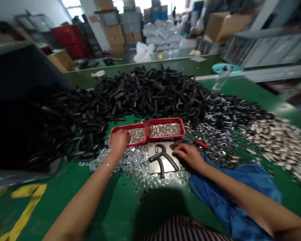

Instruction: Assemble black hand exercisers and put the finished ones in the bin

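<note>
My left hand (119, 143) reaches into the left red tray (111, 136), fingers bent down among small shiny metal pins (137, 134). What its fingertips pinch is hidden. My right hand (190, 154) rests at the right edge of a flat metal plate (154, 167), its fingers closed beside a dark part (176, 144); whether they grip it is unclear. On the plate lie curved black handle-like pieces (163, 154), partly overlapping its front edge. A second red tray (166, 137) of similar pins stands behind the plate.
A large heap of black curved parts (150, 90) spreads behind the trays. Loose metal rings (130, 164) surround the plate. To the right lie a red-handled tool (202, 144), a blue cloth (230, 190) and pale cylindrical pieces (281, 140). A dark bin (22, 77) stands left.
</note>
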`<state>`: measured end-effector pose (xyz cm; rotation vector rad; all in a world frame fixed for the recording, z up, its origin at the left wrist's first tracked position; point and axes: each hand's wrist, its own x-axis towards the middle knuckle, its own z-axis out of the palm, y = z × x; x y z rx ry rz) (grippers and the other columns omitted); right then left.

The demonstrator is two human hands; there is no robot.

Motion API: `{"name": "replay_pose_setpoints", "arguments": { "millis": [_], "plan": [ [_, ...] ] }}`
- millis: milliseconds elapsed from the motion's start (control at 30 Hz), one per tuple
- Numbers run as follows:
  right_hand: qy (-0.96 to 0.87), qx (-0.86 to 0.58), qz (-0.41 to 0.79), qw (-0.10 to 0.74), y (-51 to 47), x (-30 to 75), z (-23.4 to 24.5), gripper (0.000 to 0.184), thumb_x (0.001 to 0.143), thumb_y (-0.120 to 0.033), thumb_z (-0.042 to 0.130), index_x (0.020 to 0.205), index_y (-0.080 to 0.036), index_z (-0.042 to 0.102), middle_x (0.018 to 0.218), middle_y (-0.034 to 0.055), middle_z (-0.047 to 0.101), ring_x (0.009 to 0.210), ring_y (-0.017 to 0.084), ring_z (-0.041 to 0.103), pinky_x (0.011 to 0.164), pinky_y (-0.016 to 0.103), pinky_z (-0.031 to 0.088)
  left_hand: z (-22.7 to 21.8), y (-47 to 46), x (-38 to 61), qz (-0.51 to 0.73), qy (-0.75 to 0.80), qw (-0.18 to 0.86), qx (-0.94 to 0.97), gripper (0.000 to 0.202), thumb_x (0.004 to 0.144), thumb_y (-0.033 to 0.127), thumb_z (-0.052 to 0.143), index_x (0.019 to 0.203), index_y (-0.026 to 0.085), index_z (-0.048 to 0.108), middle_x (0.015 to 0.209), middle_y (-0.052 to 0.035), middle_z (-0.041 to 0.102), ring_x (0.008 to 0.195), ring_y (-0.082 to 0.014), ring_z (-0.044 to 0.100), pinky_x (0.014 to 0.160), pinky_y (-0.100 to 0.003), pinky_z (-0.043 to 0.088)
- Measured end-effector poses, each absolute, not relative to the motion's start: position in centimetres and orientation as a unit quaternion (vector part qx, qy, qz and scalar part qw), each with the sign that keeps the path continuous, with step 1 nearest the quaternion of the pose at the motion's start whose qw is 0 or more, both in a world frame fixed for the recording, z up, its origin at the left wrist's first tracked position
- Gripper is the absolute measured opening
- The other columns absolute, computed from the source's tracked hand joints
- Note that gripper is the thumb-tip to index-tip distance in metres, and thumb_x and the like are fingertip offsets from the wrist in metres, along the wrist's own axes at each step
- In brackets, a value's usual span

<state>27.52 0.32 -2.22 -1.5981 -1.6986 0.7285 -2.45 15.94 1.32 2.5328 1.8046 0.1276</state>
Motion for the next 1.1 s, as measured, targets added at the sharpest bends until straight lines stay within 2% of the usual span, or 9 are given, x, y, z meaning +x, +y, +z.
{"name": "replay_pose_setpoints", "arguments": {
  "millis": [133, 300, 400, 500, 600, 667, 833, 1100],
  "plan": [
    [-0.739, -0.549, 0.243, 0.306, 0.8, 27.0, -2.7, 0.016, 0.095, -0.029, 0.056, 0.091, -0.02, 0.069, 0.092, 0.0061, 0.072, 0.087, 0.02, 0.068, 0.083, 0.033, 0.052, 0.3, 15.7, -4.5, 0.044, 0.598, -0.054, 0.798, 0.027, 0.095, 0.022, 0.042, 0.1, 0.011, 0.066, 0.105, -0.0178, 0.065, 0.106, -0.0313, 0.058, 0.095, -0.045, 0.041],
    [-0.787, -0.491, 0.22, 0.301, 1.1, 25.3, -1.9, 0.018, 0.098, -0.03, 0.054, 0.095, -0.02, 0.068, 0.098, 0.0073, 0.072, 0.095, 0.019, 0.067, 0.09, 0.035, 0.052, 0.6, 15.1, -3.5, 0.19, 0.589, -0.047, 0.784, 0.015, 0.092, 0.018, 0.047, 0.089, 0.014, 0.061, 0.101, -0.0144, 0.063, 0.105, -0.0281, 0.055, 0.094, -0.041, 0.04],
    [-0.798, -0.47, 0.21, 0.313, 2.1, 24.4, -1.7, 0.018, 0.098, -0.03, 0.054, 0.095, -0.02, 0.068, 0.101, 0.008, 0.07, 0.098, 0.019, 0.066, 0.092, 0.035, 0.052, 1.2, 12.5, -3.1, 0.303, 0.587, 0.063, 0.748, 0.01, 0.088, 0.018, 0.052, 0.079, 0.018, 0.055, 0.086, -0.0063, 0.061, 0.087, -0.0202, 0.056, 0.081, -0.034, 0.043],
    [-0.817, -0.453, 0.186, 0.305, 3.0, 23.7, -1.8, 0.017, 0.097, -0.028, 0.054, 0.093, -0.019, 0.068, 0.099, 0.0091, 0.07, 0.096, 0.021, 0.065, 0.091, 0.037, 0.053, 1.6, 8.9, -2.2, 0.362, 0.569, 0.234, 0.701, 0.011, 0.085, 0.021, 0.059, 0.075, 0.019, 0.054, 0.076, -0.0006, 0.059, 0.07, -0.0138, 0.053, 0.068, -0.027, 0.042],
    [-0.838, -0.441, 0.153, 0.283, 3.4, 23.3, -2.1, 0.018, 0.098, -0.027, 0.054, 0.092, -0.017, 0.068, 0.094, 0.0097, 0.069, 0.093, 0.022, 0.064, 0.088, 0.038, 0.053, 1.5, 5.7, -1.6, 0.383, 0.543, 0.408, 0.626, 0.015, 0.08, 0.025, 0.067, 0.08, 0.019, 0.054, 0.073, 0.0022, 0.059, 0.064, -0.0109, 0.052, 0.063, -0.024, 0.041],
    [-0.849, -0.438, 0.124, 0.266, 3.4, 23.2, -2.4, 0.019, 0.099, -0.026, 0.052, 0.091, -0.016, 0.067, 0.093, 0.0104, 0.069, 0.092, 0.023, 0.063, 0.086, 0.039, 0.053, 1.1, 4.3, -1.6, 0.395, 0.522, 0.486, 0.579, 0.02, 0.077, 0.026, 0.072, 0.085, 0.018, 0.055, 0.076, 0.0023, 0.06, 0.067, -0.0109, 0.055, 0.065, -0.024, 0.043],
    [-0.861, -0.453, 0.039, 0.227, 3.3, 22.8, -2.9, 0.025, 0.1, -0.026, 0.049, 0.088, -0.014, 0.067, 0.09, 0.0114, 0.068, 0.088, 0.023, 0.062, 0.081, 0.036, 0.053, -0.2, 2.6, -2.3, 0.382, 0.501, 0.56, 0.538, 0.019, 0.079, 0.032, 0.072, 0.089, 0.017, 0.064, 0.083, -0.0007, 0.066, 0.075, -0.0124, 0.06, 0.074, -0.027, 0.048],
    [-0.891, -0.422, -0.023, 0.167, 2.7, 22.8, -3.1, 0.025, 0.101, -0.02, 0.045, 0.094, -0.012, 0.068, 0.092, 0.0122, 0.066, 0.088, 0.024, 0.058, 0.079, 0.036, 0.052, -1.1, 0.5, -1.3, 0.361, 0.498, 0.606, 0.504, 0.02, 0.075, 0.032, 0.076, 0.083, 0.016, 0.067, 0.078, -0.0011, 0.067, 0.072, -0.0116, 0.061, 0.069, -0.024, 0.046]
  ]
}}
